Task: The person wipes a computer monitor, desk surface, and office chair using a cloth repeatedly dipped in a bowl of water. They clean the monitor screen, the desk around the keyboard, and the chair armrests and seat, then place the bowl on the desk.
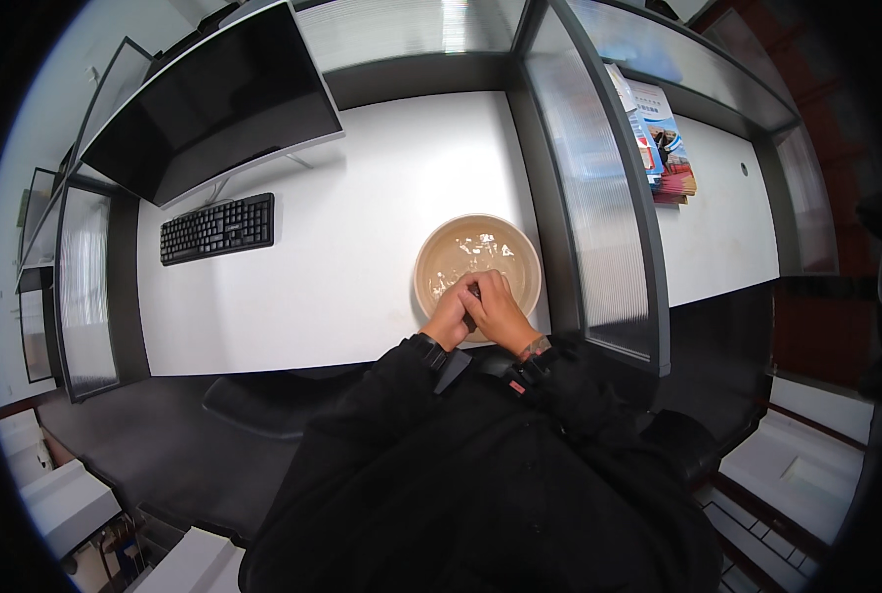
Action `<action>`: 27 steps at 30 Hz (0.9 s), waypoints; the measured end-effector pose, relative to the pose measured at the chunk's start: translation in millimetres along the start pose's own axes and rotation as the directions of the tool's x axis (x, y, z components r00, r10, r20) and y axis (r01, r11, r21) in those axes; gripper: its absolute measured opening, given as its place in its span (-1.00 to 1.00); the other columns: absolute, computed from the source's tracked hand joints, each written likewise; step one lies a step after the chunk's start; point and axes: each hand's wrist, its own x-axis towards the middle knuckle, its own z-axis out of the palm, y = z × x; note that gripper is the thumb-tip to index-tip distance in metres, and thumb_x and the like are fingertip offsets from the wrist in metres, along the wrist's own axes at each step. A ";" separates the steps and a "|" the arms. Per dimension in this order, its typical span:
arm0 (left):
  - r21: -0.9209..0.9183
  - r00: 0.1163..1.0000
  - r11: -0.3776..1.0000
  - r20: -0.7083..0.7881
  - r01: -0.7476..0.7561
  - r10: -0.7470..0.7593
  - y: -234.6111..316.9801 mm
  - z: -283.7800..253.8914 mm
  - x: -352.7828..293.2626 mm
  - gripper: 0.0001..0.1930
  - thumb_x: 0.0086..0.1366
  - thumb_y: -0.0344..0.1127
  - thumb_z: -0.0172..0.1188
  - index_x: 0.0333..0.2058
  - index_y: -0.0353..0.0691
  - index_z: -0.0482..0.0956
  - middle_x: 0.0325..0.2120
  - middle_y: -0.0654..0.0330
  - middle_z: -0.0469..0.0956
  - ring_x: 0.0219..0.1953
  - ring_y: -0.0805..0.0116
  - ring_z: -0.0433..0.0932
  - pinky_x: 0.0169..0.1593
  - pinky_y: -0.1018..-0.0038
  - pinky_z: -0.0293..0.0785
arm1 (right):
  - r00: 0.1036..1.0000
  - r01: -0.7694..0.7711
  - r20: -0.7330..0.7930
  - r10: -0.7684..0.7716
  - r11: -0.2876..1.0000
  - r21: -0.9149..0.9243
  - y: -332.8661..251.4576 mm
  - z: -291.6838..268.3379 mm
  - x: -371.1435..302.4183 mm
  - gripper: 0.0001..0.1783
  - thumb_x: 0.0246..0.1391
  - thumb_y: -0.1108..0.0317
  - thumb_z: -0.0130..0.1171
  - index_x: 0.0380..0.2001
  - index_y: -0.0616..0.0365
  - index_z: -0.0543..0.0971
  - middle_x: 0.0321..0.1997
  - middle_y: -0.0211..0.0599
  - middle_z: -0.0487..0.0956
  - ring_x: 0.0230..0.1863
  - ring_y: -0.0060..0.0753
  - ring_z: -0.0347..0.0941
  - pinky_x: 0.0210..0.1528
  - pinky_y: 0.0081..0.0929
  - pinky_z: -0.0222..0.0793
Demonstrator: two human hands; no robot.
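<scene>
A round beige basin (531,262) stands on the white desk, close to the partition on the right. Ripples and bright glints show on the clear water (475,247) in it. Over its near part my left hand (448,313) and my right hand (501,308) are closed together. Between them they grip a small dark brown object (472,295); fingers cover most of it, so its kind cannot be made out. Both wrists cross the basin's near rim.
A black keyboard (217,228) lies at the left of the desk (332,267), below a large monitor (218,109). A ribbed translucent partition (599,198) rises right of the basin. Beyond it, a stack of brochures (665,143) lies on another desk.
</scene>
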 end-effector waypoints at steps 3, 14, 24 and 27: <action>0.064 0.997 0.998 -0.073 0.009 -0.004 -1.5 2.1 2.3 -0.73 0.36 -0.13 -0.15 -0.18 -0.12 0.46 -0.29 0.27 0.50 -0.25 0.44 0.50 -0.24 0.50 0.49 | 0.999 -0.043 -0.017 0.045 0.997 0.066 12.1 6.1 6.5 -0.71 0.14 0.21 0.00 -0.25 0.24 0.39 -0.26 0.05 0.41 -0.17 0.07 0.31 -0.07 -0.21 0.24; 0.451 0.925 0.892 -0.329 -0.021 0.188 -9.8 -5.8 -2.0 -0.69 0.33 -0.12 -0.18 -0.48 -0.16 0.39 -0.67 0.34 0.33 -0.68 0.55 0.25 -0.67 0.59 0.08 | 0.859 -0.512 0.238 0.453 0.757 0.407 41.8 17.2 12.1 -0.68 0.19 0.19 -0.09 -0.37 0.30 0.38 -0.41 0.07 0.50 -0.37 -0.07 0.47 -0.32 -0.29 0.34; 0.318 0.912 0.948 -0.389 0.000 0.131 0.5 -12.7 -14.7 -0.70 0.28 -0.30 -0.08 -0.02 -0.16 0.29 -0.08 0.21 0.35 -0.07 0.42 0.35 -0.05 0.35 0.38 | 0.923 -0.384 0.010 0.384 0.922 0.042 83.6 19.2 11.9 -0.55 0.06 0.15 0.14 -0.16 0.34 0.42 -0.19 0.06 0.46 -0.16 0.01 0.43 -0.10 -0.33 0.34; 0.328 0.922 0.945 -0.370 0.016 0.112 4.2 -16.9 -20.8 -0.63 0.27 -0.31 -0.07 0.05 -0.16 0.26 -0.05 0.26 0.33 0.00 0.41 0.30 -0.01 0.29 0.35 | 0.933 -0.356 0.038 0.358 0.934 -0.039 94.7 16.6 12.2 -0.36 -0.05 0.19 0.24 0.06 0.30 0.32 0.01 0.12 0.35 0.00 0.11 0.34 0.04 -0.26 0.29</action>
